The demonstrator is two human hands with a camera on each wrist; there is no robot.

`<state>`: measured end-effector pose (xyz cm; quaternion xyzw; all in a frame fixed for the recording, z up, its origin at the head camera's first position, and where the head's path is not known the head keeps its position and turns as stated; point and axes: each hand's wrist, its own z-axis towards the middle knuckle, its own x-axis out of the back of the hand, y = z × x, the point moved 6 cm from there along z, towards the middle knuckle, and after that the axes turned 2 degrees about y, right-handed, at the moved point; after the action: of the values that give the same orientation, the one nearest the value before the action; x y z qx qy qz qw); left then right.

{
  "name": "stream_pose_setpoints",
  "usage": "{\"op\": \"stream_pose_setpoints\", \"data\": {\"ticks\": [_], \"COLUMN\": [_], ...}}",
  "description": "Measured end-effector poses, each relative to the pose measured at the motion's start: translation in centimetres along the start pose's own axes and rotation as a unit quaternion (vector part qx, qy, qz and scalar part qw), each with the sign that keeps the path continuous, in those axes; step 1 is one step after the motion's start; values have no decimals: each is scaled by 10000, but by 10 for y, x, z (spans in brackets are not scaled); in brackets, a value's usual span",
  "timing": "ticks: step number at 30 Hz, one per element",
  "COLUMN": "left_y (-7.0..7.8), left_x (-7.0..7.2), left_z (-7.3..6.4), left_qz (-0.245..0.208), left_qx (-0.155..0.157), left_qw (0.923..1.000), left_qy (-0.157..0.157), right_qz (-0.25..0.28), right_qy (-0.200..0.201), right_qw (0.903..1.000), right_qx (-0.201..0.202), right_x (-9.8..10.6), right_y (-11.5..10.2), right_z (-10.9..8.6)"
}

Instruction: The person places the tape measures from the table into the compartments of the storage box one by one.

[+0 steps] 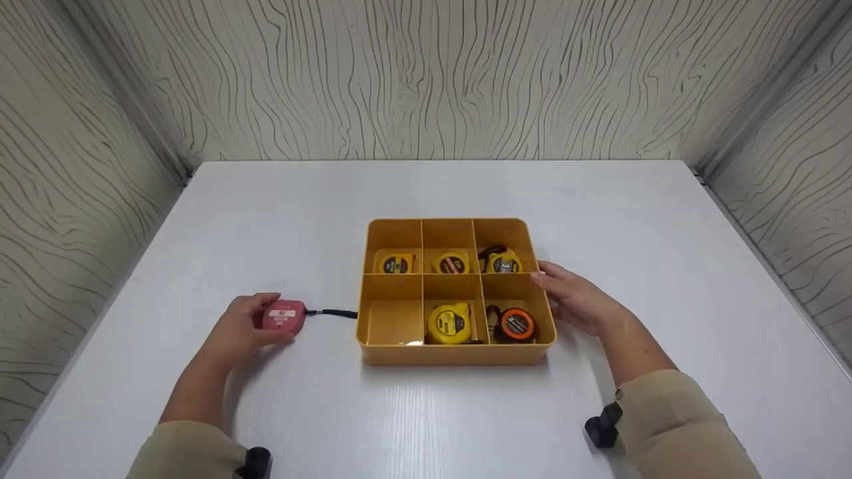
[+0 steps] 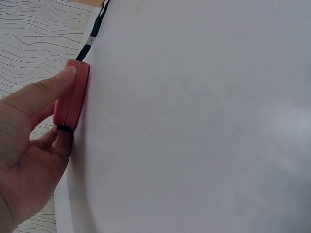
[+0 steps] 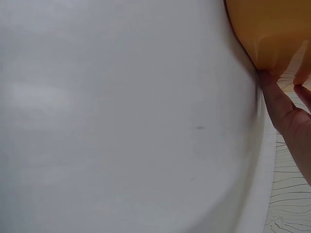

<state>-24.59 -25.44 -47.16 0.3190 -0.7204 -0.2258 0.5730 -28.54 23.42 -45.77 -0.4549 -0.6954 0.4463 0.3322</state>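
Note:
My left hand (image 1: 241,326) holds a red tape measure (image 1: 284,317) on the table, left of the box, thumb and fingers pinching its case. The left wrist view shows the thumb (image 2: 46,93) on the side of the red case. From the case a black wrist strap (image 1: 333,312) runs right, up to the box's left wall. My right hand (image 1: 579,299) rests against the right wall of a yellow-brown divided box (image 1: 459,355), one fingertip at its rim. In the right wrist view, fingers touch the box's wall (image 3: 267,36) low down, close to the table.
Tape measures lie in the box's compartments: three along the back, a yellow one (image 1: 450,323) at front middle and an orange-black one (image 1: 516,324) at front right. Wood-grain patterned panels (image 1: 426,80) enclose the white table (image 1: 426,189) at the back and sides.

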Motion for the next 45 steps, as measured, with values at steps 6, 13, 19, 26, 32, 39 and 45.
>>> {"op": "stream_pose_setpoints", "data": {"ticks": [6,13,19,26,32,39,45], "left_y": [3,4,8,9,14,29,48], "left_x": [-1,-2,-3,0,5,12,20], "left_z": [1,1,-1,-1,-1,-1,-4], "left_qz": [179,270,399,416,275,277,392], "left_qx": [-167,-281,-331,-273,-218,-392,-677], "left_qw": [9997,9992,9986,9987,9994,9988,9969], "left_qy": [-4,40,82,142,79,4,21], "right_qz": [13,22,-28,-101,-162,-108,-40], "right_qy": [-7,-8,13,-20,77,34,-49], "right_qw": [10000,10000,10000,9999,9998,9999,10000], "right_qx": [21,12,10,-23,-74,-46,26], "right_x": [0,0,0,0,1,1,0], "right_y": [0,0,1,1,0,1,1], "right_z": [0,-1,0,0,-1,0,0]}}
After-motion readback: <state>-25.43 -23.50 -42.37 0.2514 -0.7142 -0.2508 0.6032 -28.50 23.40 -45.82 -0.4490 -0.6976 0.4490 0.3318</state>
